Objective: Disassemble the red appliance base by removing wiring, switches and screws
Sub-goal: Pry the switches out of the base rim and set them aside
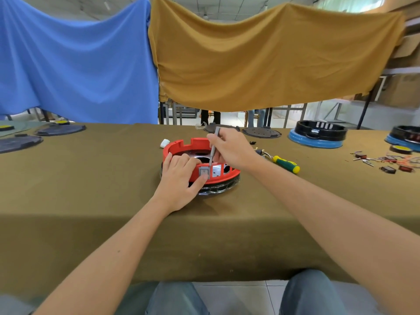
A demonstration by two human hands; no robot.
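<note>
The red appliance base (200, 163) sits on the bench (91, 178), a shallow plastic ring over a dark, shiny underpart. The left hand (179, 180) rests on the base's near-left rim, its fingers (181, 159) curled over the edge into the ring and its thumb pressing up against a small grey switch (203, 172) set in the base's near wall. The right hand (229, 147) reaches over the base from the right, fingers closed round a thin grey metal tool (213, 148) whose tip points down just behind the switch.

The base looks light and stiff, so it probably slides unless pinned at the rim, as it is here. The wall between the slots beside the switch looks thin and may crack under hard prying; the switch itself is small and likely held by snap tabs, best pushed from inside.

Right of the base lies a green-and-yellow screwdriver (286, 164); farther right, loose wires and switches (386, 163).
</note>
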